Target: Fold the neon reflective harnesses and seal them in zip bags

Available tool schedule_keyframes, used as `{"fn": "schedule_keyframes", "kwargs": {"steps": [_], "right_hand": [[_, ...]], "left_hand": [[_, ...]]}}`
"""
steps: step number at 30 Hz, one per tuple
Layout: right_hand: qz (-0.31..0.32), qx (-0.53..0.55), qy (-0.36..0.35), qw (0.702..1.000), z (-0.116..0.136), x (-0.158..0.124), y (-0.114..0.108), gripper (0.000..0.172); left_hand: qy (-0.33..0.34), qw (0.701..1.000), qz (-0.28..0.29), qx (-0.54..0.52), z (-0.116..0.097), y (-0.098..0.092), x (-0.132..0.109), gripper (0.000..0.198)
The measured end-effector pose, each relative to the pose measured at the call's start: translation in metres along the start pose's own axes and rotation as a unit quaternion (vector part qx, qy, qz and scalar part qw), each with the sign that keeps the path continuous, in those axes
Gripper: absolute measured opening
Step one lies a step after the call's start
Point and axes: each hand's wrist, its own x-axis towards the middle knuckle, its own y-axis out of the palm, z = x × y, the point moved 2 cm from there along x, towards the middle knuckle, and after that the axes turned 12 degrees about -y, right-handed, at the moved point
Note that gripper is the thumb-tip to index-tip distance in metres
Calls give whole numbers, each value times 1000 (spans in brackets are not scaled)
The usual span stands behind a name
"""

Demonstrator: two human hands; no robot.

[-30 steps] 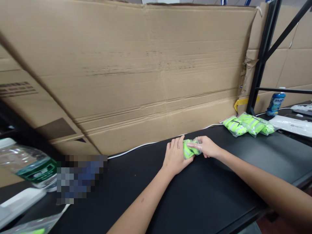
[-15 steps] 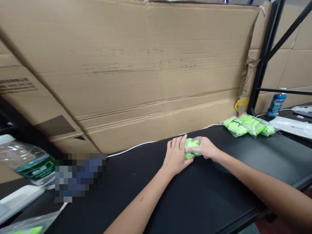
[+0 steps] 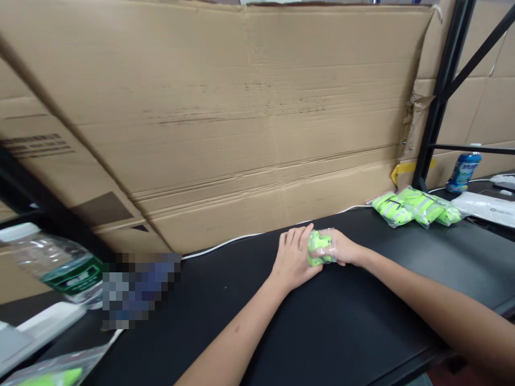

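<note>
A small clear plastic bag (image 3: 322, 247) with folded neon-yellow fabric and grey reflective strips inside is held between my hands, low over the black table (image 3: 346, 321). My left hand (image 3: 295, 254) grips its left side, fingers pressed together and pointing away from me. On the opposite side, my right hand (image 3: 343, 248) is closed round the bag's right end, partly hidden by the plastic. Farther right, several similar bagged neon bundles (image 3: 420, 206) lie against each other near the back of the table.
Cardboard sheets (image 3: 257, 107) wall off the back, with a white cable (image 3: 221, 247) along their foot. Left stand a large clear bottle (image 3: 60, 262) and another bagged neon item (image 3: 56, 375). At right are a black metal post (image 3: 438, 102), a blue bottle (image 3: 463, 171) and a white package (image 3: 486, 208).
The view has shifted slightly, moving the scene a little right. Both hands keep hold of the bag, and slightly more of its neon fabric shows between them.
</note>
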Motion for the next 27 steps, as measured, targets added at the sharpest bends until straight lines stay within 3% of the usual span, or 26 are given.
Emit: {"fn": "schedule_keyframes", "kwargs": {"steps": [5,12,18,23,27], "right_hand": [[-15,17,5,1000,-6,5,-13,41],[-77,-10,-12,997,-10,8,-41,34],[-111,-28,-17,993,-10,5,-58,23],[-132,-2,-2,991,-13,1,-67,18],[-145,42,7,988,-16,1,-66,18]], "left_hand": [[-35,999,37,2,6,-2,2,99],[-88,989,110,38,18,-2,7,84],[-92,986,112,78,28,-5,9,76],[-107,985,110,74,52,-9,7,71],[-173,978,94,73,82,-14,1,61]]}}
